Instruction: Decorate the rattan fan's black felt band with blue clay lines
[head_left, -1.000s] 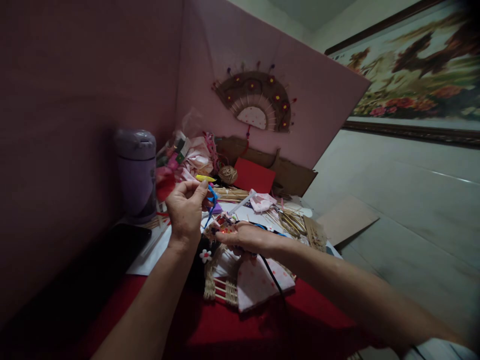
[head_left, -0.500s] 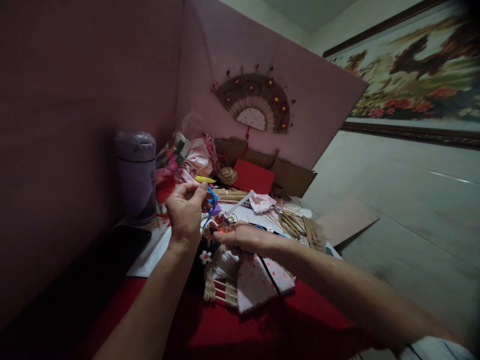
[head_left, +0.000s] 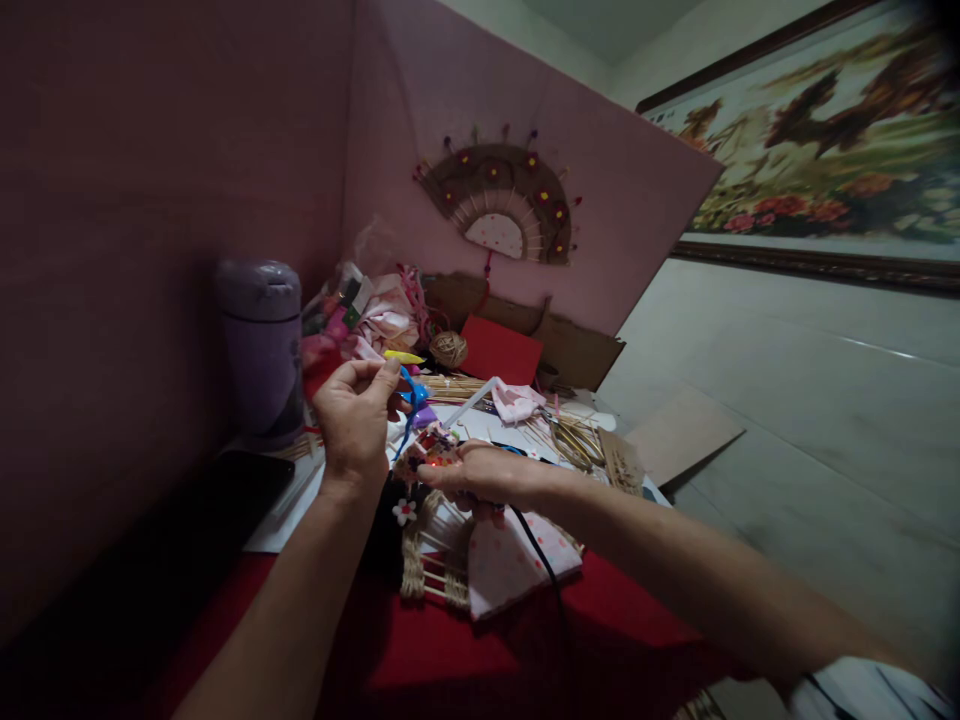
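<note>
My left hand [head_left: 354, 420] is raised over the table, fingers pinched on a small blue piece [head_left: 409, 395] with a thin blue strand hanging from it. My right hand [head_left: 480, 476] is closed around a dark tool with a black cord [head_left: 541, 560]; its tip touches a small patterned piece [head_left: 426, 447] where a red light glows. Below both hands lies a half-made fan [head_left: 480, 560] of pale sticks and pink dotted cloth, with a white flower [head_left: 404, 511] at its left edge.
A purple flask [head_left: 259, 345] stands at the left by the pink screen. A dark phone [head_left: 240, 490] lies on white paper. Behind are cloth scraps, a twine ball [head_left: 448, 349], red card [head_left: 500, 350], loose sticks and cardboard [head_left: 686, 435]. A finished fan [head_left: 499, 200] hangs on the screen.
Both hands and the whole scene have shifted slightly left in view as my head turned. The grips look unchanged.
</note>
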